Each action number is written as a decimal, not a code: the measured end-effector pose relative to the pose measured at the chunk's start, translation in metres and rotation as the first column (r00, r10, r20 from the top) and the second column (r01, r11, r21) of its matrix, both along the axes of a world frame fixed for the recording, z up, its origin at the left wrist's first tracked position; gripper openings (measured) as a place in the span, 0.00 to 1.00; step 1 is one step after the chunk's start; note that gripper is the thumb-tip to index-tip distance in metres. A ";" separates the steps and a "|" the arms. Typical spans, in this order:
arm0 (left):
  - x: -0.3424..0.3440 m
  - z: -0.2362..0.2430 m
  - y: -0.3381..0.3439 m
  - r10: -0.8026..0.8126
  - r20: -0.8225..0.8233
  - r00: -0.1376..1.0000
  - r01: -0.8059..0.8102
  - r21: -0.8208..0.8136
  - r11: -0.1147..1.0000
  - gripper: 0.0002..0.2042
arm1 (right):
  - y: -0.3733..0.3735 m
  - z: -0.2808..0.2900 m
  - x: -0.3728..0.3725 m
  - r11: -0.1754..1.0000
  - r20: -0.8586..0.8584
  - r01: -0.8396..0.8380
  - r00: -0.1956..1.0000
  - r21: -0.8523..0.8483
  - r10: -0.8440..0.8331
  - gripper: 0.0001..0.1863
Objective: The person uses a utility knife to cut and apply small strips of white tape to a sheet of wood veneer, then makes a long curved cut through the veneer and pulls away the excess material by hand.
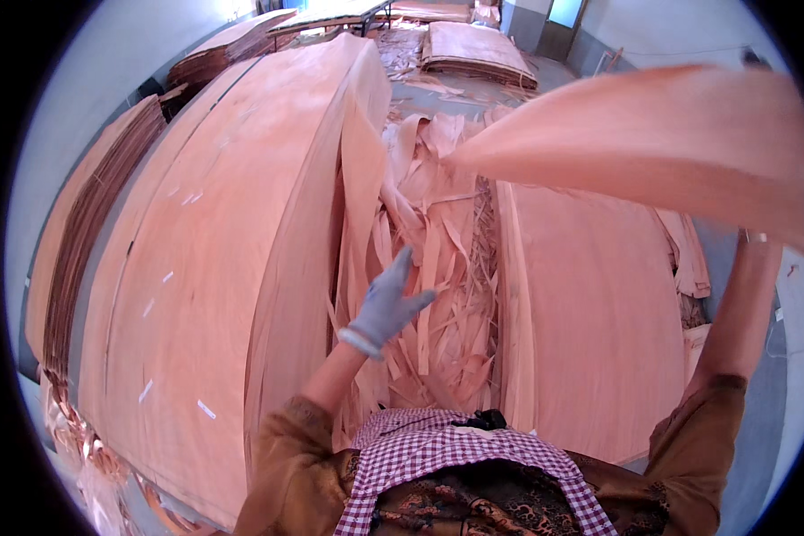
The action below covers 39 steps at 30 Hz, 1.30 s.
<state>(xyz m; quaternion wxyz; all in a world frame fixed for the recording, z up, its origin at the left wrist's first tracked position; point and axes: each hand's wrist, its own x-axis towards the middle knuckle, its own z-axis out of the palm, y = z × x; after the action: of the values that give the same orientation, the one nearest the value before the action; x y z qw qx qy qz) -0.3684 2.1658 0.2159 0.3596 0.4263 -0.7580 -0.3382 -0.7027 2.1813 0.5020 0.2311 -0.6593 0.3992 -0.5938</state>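
Note:
My left hand (386,302), in a pale grey glove, is open with thumb and fingers apart, over a jumble of torn veneer strips (424,339). At the right, my forearm rises to a raised, curved veneer sheet (643,134); my right hand's wrist (752,236) shows just below it, with the fingers hidden behind the sheet. Under that sheet lies a stack of pink-tan veneer (590,330). A taller, wide stack of sheets (188,259), its inner edge loose and curling, stands to the left of the strips.
A darker-edged veneer pile (89,223) runs along the far left. At the back are another flat stack (478,54), a dark metal-framed table (330,18), scattered scraps on the grey floor, and a door (558,22). Grey floor (759,330) shows along the right.

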 end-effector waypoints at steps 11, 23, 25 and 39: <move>-0.103 0.094 -0.051 0.263 -0.854 0.449 -0.343 0.107 0.933 0.30 | -0.011 0.150 0.250 0.901 -0.587 -0.363 0.793 -0.236 0.166 0.16; 0.085 0.058 -0.031 0.368 -0.900 0.231 -0.485 0.222 0.846 0.12 | -0.023 0.079 0.223 0.933 -0.570 -0.354 0.754 0.064 0.325 0.22; 0.066 0.073 -0.042 0.271 -0.941 0.205 -0.407 0.170 0.898 0.13 | -0.024 0.076 0.218 0.954 -0.609 -0.279 0.740 0.109 0.286 0.23; 0.442 0.085 -0.030 0.287 -0.957 0.038 -0.510 0.228 0.829 0.16 | -0.121 -0.233 0.148 0.524 0.022 -0.270 0.902 0.808 0.431 0.18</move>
<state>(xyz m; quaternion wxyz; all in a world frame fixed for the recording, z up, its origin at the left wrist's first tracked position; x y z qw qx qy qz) 0.0741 2.1361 0.3009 0.8703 0.2696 -0.2245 -0.3456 -0.5551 2.0606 0.2690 0.5773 -0.6040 0.4982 -0.2317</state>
